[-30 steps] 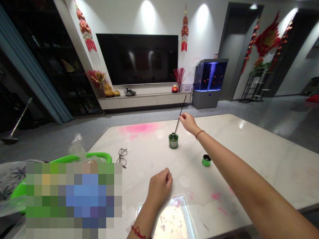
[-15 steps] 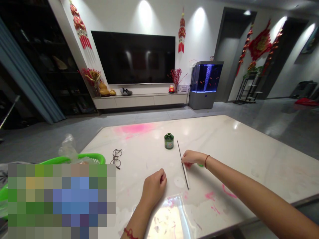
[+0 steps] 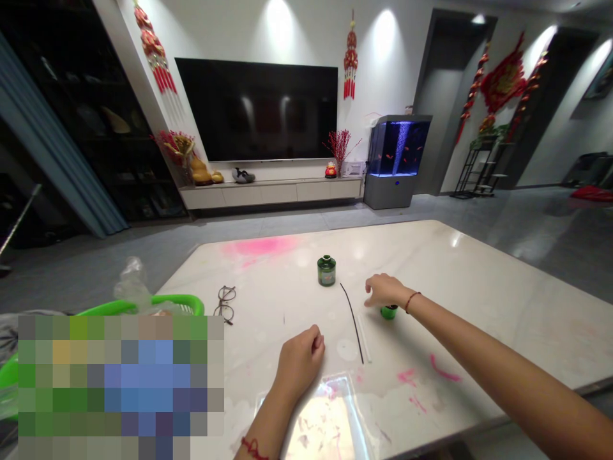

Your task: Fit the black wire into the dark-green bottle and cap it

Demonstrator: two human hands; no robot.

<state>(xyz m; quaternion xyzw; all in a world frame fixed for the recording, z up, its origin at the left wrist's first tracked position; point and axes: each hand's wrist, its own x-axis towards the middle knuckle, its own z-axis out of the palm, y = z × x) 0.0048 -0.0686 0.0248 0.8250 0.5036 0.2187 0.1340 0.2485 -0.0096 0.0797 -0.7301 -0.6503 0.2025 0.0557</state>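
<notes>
On the white marble tabletop (image 3: pixel 431 268) stands a small green glass bottle (image 3: pixel 326 271), upright, with its cap off. My right hand (image 3: pixel 384 291) hangs just over a green-and-black bottle cap (image 3: pixel 389 312), its curled fingers holding nothing. To the hand's left lies a thin black rod (image 3: pixel 353 321), and a slim white tube (image 3: pixel 364 338) lies beside the rod's lower end. My left hand (image 3: pixel 301 354) rests in a loose fist near the table's front, empty, with the rod to its right.
Wire-framed glasses (image 3: pixel 225 304) lie left of the bottle. A green basket rim (image 3: pixel 177 301) and a clear plastic bag (image 3: pixel 133 284) sit at the left, partly behind a pixelated patch (image 3: pixel 119 383). Pink stains mark the tabletop, and a glossy plastic sheet (image 3: pixel 311 415) lies at its front.
The black rod is out of the bottle and lies on the table. My right hand has let go of it and moved right, over the cap. My left hand has barely moved.
</notes>
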